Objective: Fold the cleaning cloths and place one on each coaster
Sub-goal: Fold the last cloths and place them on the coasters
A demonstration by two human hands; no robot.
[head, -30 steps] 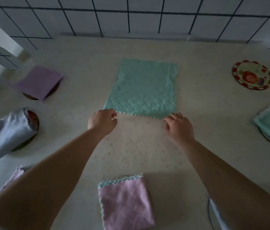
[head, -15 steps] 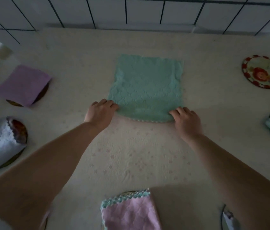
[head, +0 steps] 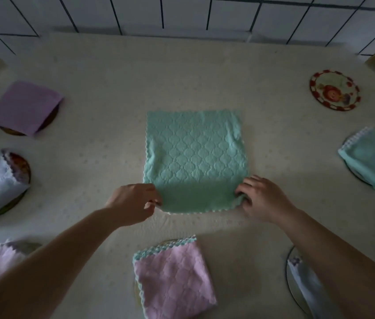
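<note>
1. At the middle of the table (head: 204, 72) lies the green cloth (head: 193, 153), spread flat, its scalloped near edge lifted slightly.
2. Left hand (head: 133, 204) pinches the near left corner between thumb and curled fingers.
3. Right hand (head: 262, 199) pinches the near right corner likewise.
4. Far right, a patterned coaster (head: 335, 93) sits bare.
5. Nearest, a folded pink cloth (head: 172, 277) covers a coaster.

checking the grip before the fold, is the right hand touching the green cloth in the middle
Touching. The head view shows the right hand pinching the near right corner of the green cloth, which bunches under its fingers.
</note>
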